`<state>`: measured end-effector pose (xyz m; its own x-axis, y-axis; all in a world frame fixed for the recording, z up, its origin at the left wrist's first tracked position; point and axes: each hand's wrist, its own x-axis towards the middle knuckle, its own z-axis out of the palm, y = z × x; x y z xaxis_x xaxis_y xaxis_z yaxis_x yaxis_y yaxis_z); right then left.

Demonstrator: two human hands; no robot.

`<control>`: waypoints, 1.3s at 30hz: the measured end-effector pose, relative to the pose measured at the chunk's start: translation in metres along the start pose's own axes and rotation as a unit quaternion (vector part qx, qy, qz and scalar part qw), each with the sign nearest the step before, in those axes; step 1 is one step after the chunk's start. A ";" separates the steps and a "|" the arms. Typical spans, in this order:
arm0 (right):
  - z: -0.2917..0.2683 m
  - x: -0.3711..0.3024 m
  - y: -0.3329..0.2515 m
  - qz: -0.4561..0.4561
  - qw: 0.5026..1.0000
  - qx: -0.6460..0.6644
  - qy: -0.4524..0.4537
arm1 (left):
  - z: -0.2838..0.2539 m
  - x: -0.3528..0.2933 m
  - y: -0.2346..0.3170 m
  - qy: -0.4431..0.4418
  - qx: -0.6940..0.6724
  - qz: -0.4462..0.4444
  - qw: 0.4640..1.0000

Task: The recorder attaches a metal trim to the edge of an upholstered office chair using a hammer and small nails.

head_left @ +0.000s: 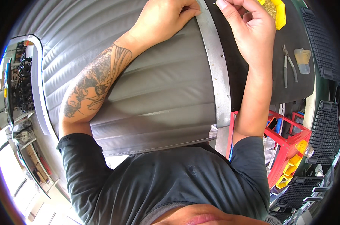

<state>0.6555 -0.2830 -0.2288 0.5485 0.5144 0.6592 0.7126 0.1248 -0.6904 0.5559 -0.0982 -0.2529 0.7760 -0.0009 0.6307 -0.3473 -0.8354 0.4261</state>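
A large grey padded panel point(158, 86) with sewn ridges spreads in front of me. Along its right side runs a pale metal strip point(217, 71) with small holes or studs in it. My left hand point(164, 18) is closed at the strip's inner edge near the top, resting on the panel; what its fingertips hold, if anything, is hidden. Just right of the strip, my right hand point(250, 28) is raised with its fingers curled. Between thumb and finger it pinches a small thin metal pin point(215, 3). A yellow bin point(280, 17) of small brass-coloured pieces is beside this hand.
On the dark work surface point(278, 88) at right lie pliers point(285, 67) with grey handles and a small clear container point(304, 67) with tan contents. Below stands a red metal frame point(286, 144) with yellow bins point(291, 167). Black grid panels point(323, 131) line the far right.
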 end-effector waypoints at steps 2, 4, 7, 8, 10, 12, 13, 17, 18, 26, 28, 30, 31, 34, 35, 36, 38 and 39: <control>-0.001 -0.001 -0.005 0.020 1.000 -0.005 -0.012 | 0.002 -0.001 -0.001 0.012 0.001 0.020 1.000; -0.005 -0.001 -0.008 0.040 0.999 -0.010 -0.024 | 0.003 0.000 0.001 0.008 0.011 0.032 0.999; -0.011 0.003 -0.014 0.100 0.989 -0.064 -0.094 | 0.000 0.000 0.009 -0.020 0.089 0.065 0.994; -0.012 0.004 -0.021 0.102 0.983 -0.090 -0.125 | -0.001 0.000 0.009 -0.019 0.089 0.065 0.994; -0.008 0.003 -0.023 0.092 0.977 -0.118 -0.155 | -0.003 -0.002 0.009 -0.020 0.113 0.066 0.991; -0.007 0.003 -0.020 0.089 0.973 -0.134 -0.166 | -0.005 -0.002 0.009 -0.028 0.124 0.072 0.989; -0.006 0.002 -0.017 0.087 0.969 -0.148 -0.177 | -0.006 -0.002 0.010 -0.037 0.136 0.077 0.987; -0.005 -0.005 0.001 0.093 0.954 -0.189 -0.213 | -0.006 -0.002 0.011 -0.016 0.125 0.089 0.988; -0.004 -0.006 0.000 0.093 0.954 -0.190 -0.214 | -0.006 -0.002 0.011 -0.017 0.126 0.086 0.988; -0.003 -0.006 0.000 0.058 0.947 -0.230 -0.215 | -0.010 -0.002 -0.002 -0.010 -0.019 0.025 0.999; -0.003 -0.007 0.000 0.052 0.948 -0.228 -0.218 | -0.014 -0.001 -0.004 0.022 -0.079 -0.052 0.995; -0.002 -0.008 0.001 0.048 0.948 -0.227 -0.219 | -0.019 0.000 -0.001 0.030 -0.117 -0.107 0.987; -0.001 -0.008 0.001 0.055 0.947 -0.231 -0.218 | -0.022 0.000 0.000 0.037 -0.154 -0.163 0.974; -0.004 -0.008 0.004 0.085 0.945 -0.223 -0.224 | -0.025 -0.002 0.007 0.021 -0.195 -0.227 0.954; -0.005 -0.007 0.005 0.109 0.946 -0.207 -0.227 | -0.027 -0.002 0.011 -0.002 -0.219 -0.279 0.935; -0.010 -0.003 0.010 0.120 0.948 -0.173 -0.239 | -0.026 -0.003 0.012 -0.004 -0.220 -0.277 0.935; -0.028 0.009 0.033 0.170 0.957 -0.083 -0.221 | -0.023 -0.008 0.013 -0.049 -0.306 -0.285 0.907; -0.046 0.019 0.051 0.219 0.960 -0.079 -0.155 | -0.022 -0.009 0.017 -0.052 -0.306 -0.283 0.908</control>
<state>0.7218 -0.3057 -0.2378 0.6711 0.7196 0.1781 0.5137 -0.2782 -0.8116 0.5313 -0.1004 -0.2373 0.9558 0.2545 0.1473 -0.0799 -0.2572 0.9630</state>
